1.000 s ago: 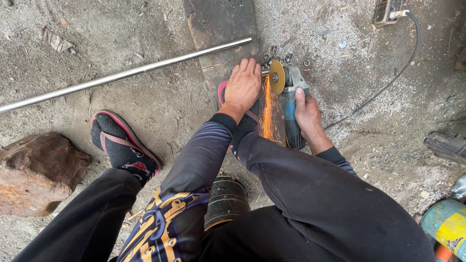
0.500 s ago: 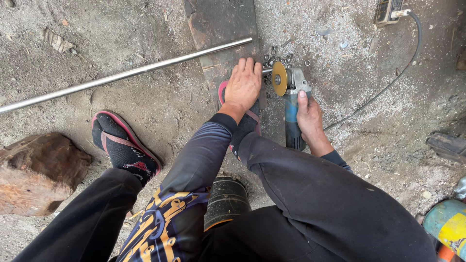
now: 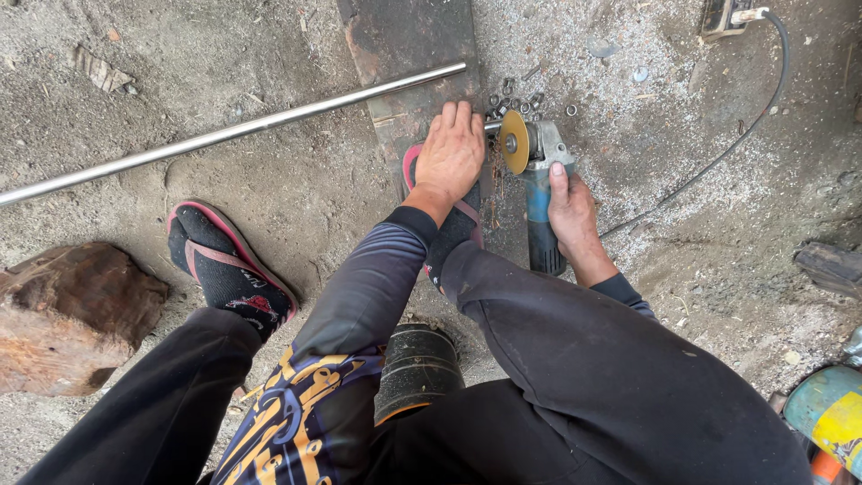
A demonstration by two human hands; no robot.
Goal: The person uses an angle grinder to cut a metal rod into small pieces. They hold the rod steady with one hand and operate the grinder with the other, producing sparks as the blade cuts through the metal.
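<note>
My right hand (image 3: 569,208) grips the blue body of an angle grinder (image 3: 537,184), whose yellow disc (image 3: 514,141) stands upright by the end of a thin metal rod. My left hand (image 3: 449,153) presses flat on the ground over my right foot, its fingers beside the disc and the rod end. Several small cut metal rings (image 3: 516,93) lie just beyond the disc. A long shiny steel tube (image 3: 224,136) runs from the left edge to the dark metal plate (image 3: 409,40). No sparks show.
The grinder's black cable (image 3: 727,153) loops right to a socket box (image 3: 729,15) at the top. My left foot in a red-edged sandal (image 3: 229,269) rests on the dirt. A brown rock (image 3: 67,314) lies left. I sit on a black round stool (image 3: 417,368). A blue-yellow cylinder (image 3: 831,418) is bottom right.
A second ago orange sparks streamed from the disc toward me; they have stopped. The grinder has lifted slightly off the cut. My left hand stayed in place.
</note>
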